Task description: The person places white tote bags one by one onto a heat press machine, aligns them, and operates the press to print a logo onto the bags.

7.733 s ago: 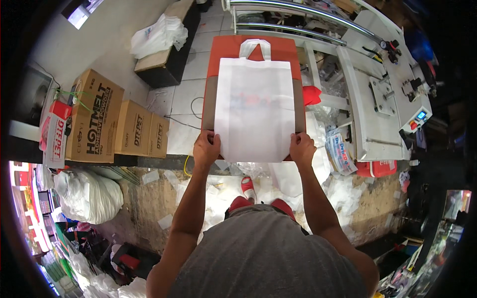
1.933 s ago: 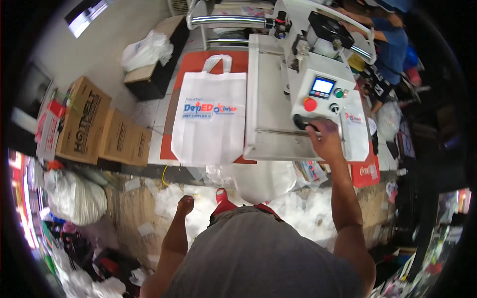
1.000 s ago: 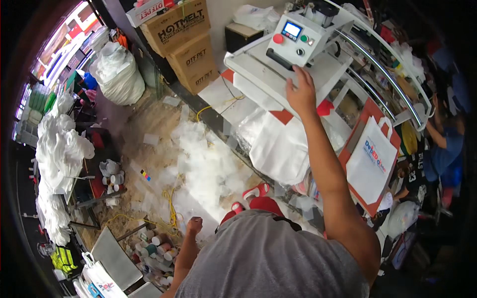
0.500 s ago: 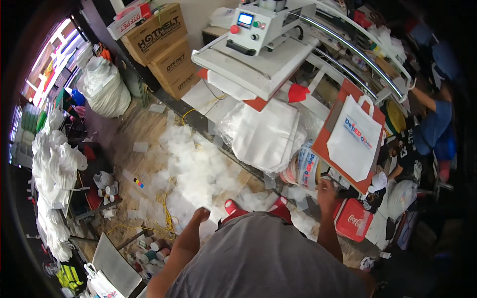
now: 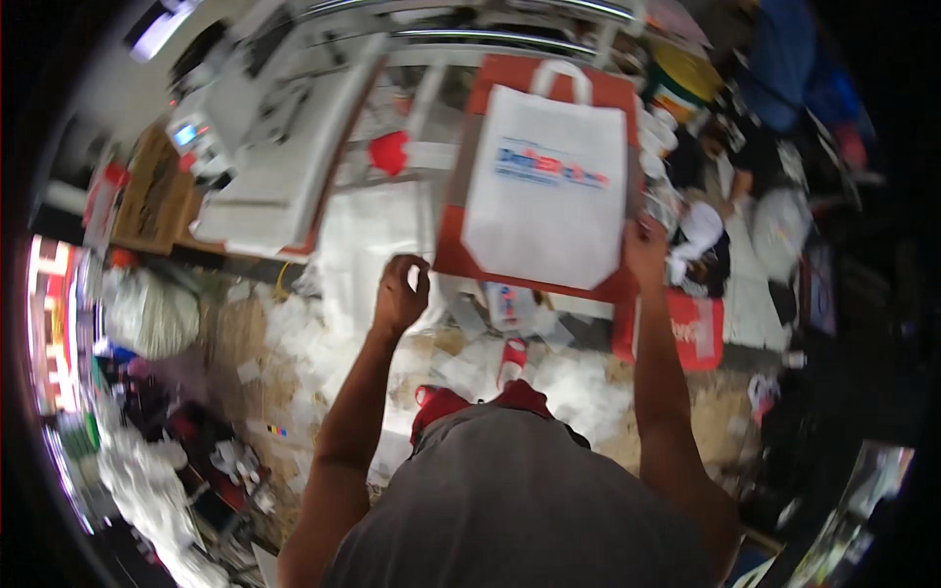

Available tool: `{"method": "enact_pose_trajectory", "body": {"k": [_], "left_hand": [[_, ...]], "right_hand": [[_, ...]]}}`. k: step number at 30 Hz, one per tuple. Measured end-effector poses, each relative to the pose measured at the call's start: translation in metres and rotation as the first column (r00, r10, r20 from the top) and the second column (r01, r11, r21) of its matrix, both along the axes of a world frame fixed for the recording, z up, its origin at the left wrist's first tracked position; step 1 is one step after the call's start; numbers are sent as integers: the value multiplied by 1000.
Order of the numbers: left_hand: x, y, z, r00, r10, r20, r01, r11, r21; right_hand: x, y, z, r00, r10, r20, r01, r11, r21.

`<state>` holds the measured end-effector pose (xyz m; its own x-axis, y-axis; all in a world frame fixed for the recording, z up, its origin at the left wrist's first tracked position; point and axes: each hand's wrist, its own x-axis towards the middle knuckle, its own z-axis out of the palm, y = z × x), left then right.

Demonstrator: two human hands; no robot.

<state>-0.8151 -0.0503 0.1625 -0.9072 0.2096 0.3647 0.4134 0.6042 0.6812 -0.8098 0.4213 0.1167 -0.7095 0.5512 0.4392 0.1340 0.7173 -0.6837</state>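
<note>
A white tote bag (image 5: 549, 220) with blue and red print lies flat on the red-brown platen (image 5: 451, 250) of a heat press, its handle loop pointing away from me. My left hand (image 5: 400, 294) hovers just off the platen's near left corner, fingers bent, thumb apart, nothing in it. At the platen's right edge is my right hand (image 5: 645, 253), beside the bag's lower right side; blur hides whether its fingers grip anything. Left of the platen, a stack of plain white bags (image 5: 368, 245) lies under clear plastic.
The press head (image 5: 279, 167) and its control box (image 5: 201, 137) stand at the far left. A red cloth piece (image 5: 388, 153) rests behind the stack. A red cooler (image 5: 694, 331) sits at the right, near a yellow tub (image 5: 678, 76). White scraps (image 5: 578, 387) litter the floor.
My view has turned right and come nearer the press platen. My left hand has risen from my side to the platen's left corner. My right hand has moved up along its right edge.
</note>
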Motion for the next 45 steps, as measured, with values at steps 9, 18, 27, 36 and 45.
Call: {"method": "enact_pose_trajectory", "body": {"k": [9, 18, 27, 36, 45], "left_hand": [[-93, 227, 32, 923, -375, 80, 384, 902, -199], [-126, 325, 12, 858, -486, -165, 364, 803, -472], [-210, 173, 10, 954, -88, -287, -24, 930, -366], [4, -109, -132, 967, 119, -226, -241, 715, -656], [232, -76, -188, 573, 32, 819, 210, 960, -185]], "right_hand": [[-31, 4, 4, 987, -47, 152, 79, 974, -211], [-29, 9, -5, 984, 49, 172, 30, 904, -427], [-30, 9, -8, 989, 7, 147, 50, 924, -379], [-31, 20, -20, 983, 26, 179, 34, 945, -325], [4, -106, 56, 972, 225, -74, -233, 963, -132]]}}
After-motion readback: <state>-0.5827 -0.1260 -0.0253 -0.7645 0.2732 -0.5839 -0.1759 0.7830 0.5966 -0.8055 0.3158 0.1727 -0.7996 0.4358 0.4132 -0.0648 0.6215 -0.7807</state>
